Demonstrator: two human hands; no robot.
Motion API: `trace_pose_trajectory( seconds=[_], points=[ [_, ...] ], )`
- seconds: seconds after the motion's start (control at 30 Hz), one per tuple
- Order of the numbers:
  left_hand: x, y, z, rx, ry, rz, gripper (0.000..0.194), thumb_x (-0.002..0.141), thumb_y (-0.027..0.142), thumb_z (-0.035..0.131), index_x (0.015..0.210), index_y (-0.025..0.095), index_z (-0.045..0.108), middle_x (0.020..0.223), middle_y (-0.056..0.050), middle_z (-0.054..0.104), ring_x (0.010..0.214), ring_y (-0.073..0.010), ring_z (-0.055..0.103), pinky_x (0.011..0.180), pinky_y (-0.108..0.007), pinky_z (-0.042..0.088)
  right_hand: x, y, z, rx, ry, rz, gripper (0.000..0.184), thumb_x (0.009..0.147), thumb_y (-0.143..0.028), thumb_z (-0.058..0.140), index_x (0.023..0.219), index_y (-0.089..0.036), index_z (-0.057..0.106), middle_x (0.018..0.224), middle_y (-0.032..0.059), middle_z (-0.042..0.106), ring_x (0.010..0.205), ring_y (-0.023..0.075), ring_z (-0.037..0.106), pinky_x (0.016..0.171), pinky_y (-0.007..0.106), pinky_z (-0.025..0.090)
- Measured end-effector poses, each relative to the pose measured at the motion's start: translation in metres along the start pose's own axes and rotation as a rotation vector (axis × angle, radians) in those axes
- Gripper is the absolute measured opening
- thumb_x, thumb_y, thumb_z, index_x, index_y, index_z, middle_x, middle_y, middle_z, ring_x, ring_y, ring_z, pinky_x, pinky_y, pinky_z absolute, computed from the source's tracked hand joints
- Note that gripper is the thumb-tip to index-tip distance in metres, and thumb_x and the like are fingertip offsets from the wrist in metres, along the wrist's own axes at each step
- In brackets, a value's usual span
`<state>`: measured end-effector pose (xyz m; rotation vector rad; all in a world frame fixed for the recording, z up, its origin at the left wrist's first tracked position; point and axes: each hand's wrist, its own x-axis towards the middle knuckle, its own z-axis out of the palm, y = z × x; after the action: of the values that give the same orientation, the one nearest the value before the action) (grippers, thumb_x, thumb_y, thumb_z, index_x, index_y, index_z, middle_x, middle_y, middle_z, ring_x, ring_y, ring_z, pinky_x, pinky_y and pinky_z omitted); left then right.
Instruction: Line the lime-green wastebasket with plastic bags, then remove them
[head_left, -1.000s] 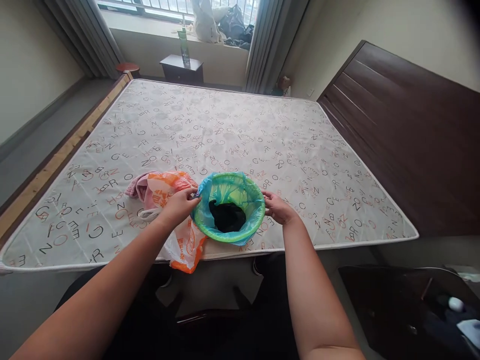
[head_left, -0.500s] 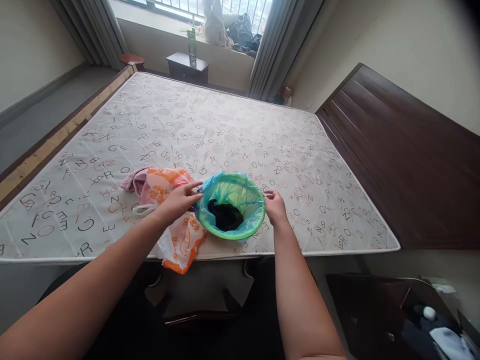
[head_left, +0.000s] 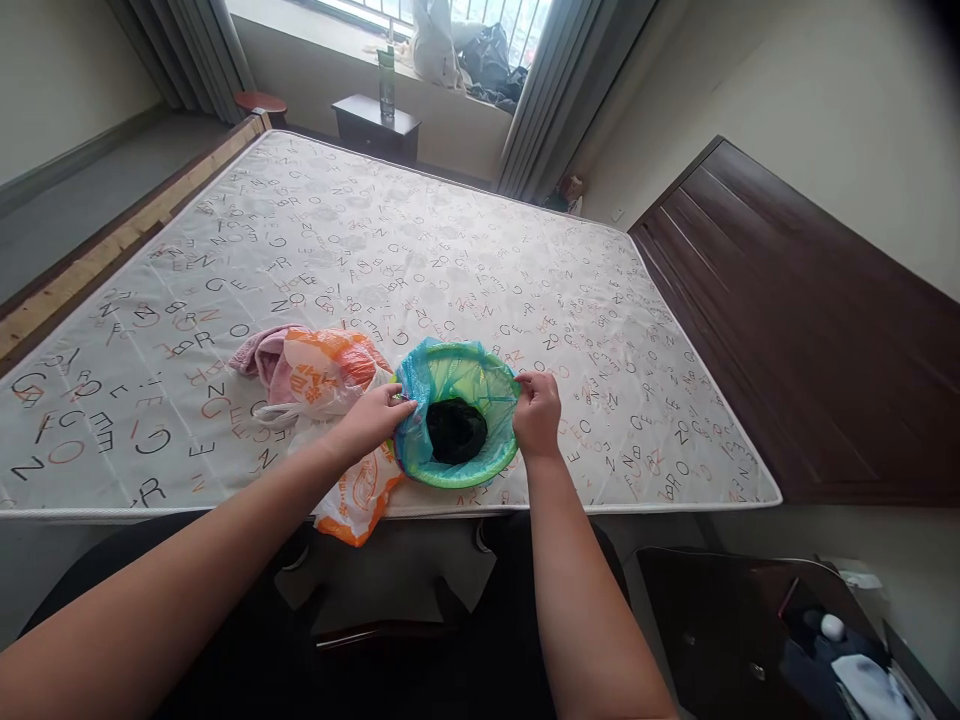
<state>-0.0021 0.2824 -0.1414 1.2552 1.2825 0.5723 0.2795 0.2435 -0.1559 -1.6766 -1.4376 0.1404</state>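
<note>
A green bin (head_left: 475, 481) stands near the mattress's front edge, its mouth tilted toward me. Over its rim lies a thin blue plastic bag (head_left: 414, 440) that lines the inside, where a dark black mass (head_left: 457, 432) sits at the bottom. At the left rim, my left hand (head_left: 379, 418) pinches a gathered fold of the bag. On the opposite side, my right hand (head_left: 537, 405) is closed on the bag's edge at the rim. An orange and white plastic bag (head_left: 319, 375) lies left of the bin, beside a pink cloth (head_left: 270, 355).
Beneath everything is a letter-printed mattress (head_left: 420, 240), with a dark headboard (head_left: 795, 330) to the right. A bedside cabinet (head_left: 690, 610) at lower right holds a phone and cloth. By the window, a bottle (head_left: 386, 85) stands on a nightstand (head_left: 367, 128).
My left hand has pulled the blue bag inward at the left rim. My right hand's fingers have closed on the right edge. The bin's mouth has shifted slightly left in view.
</note>
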Motion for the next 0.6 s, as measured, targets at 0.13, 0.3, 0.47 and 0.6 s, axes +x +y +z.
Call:
trace_pose_trajectory(
  seconds=[0.13, 0.3, 0.47, 0.6],
  points=[
    [0.0, -0.015, 0.012, 0.289, 0.155, 0.261, 0.047, 0.086, 0.041, 0.066, 0.127, 0.018, 0.069, 0.108, -0.011, 0.077, 0.103, -0.0305, 0.071, 0.091, -0.038, 0.053, -0.003, -0.003, 0.003, -0.061, -0.028, -0.119, 0.029, 0.097, -0.013, 0.038, 0.1, -0.025, 0.065, 0.102, 0.0089, 0.061, 0.101, 0.0234, 0.059, 0.094, 0.04, 0.05],
    [-0.009, -0.02, 0.03, 0.417, 0.029, 0.317, 0.051, 0.091, 0.041, 0.061, 0.14, 0.025, 0.065, 0.11, -0.01, 0.078, 0.106, -0.0333, 0.071, 0.094, -0.04, 0.052, -0.005, -0.012, 0.008, -0.006, -0.059, -0.164, 0.026, 0.1, -0.017, 0.04, 0.102, -0.025, 0.065, 0.102, 0.0087, 0.063, 0.102, 0.0235, 0.059, 0.095, 0.04, 0.05],
    [-0.016, -0.018, 0.036, 0.34, -0.031, 0.379, 0.056, 0.086, 0.042, 0.067, 0.139, 0.025, 0.067, 0.116, -0.009, 0.077, 0.11, -0.0352, 0.07, 0.1, -0.042, 0.051, -0.004, -0.008, 0.008, 0.017, -0.059, -0.017, 0.018, 0.096, -0.026, 0.054, 0.111, -0.024, 0.064, 0.107, 0.0087, 0.063, 0.103, 0.0232, 0.06, 0.094, 0.039, 0.05],
    [-0.016, -0.016, 0.03, 0.204, -0.055, 0.316, 0.075, 0.082, 0.046, 0.071, 0.152, 0.026, 0.053, 0.115, -0.004, 0.076, 0.11, -0.0285, 0.069, 0.104, -0.04, 0.052, -0.001, 0.001, 0.006, 0.027, -0.055, 0.141, 0.018, 0.093, -0.029, 0.059, 0.109, -0.023, 0.065, 0.107, 0.0088, 0.062, 0.099, 0.0223, 0.059, 0.092, 0.037, 0.049]
  ],
)
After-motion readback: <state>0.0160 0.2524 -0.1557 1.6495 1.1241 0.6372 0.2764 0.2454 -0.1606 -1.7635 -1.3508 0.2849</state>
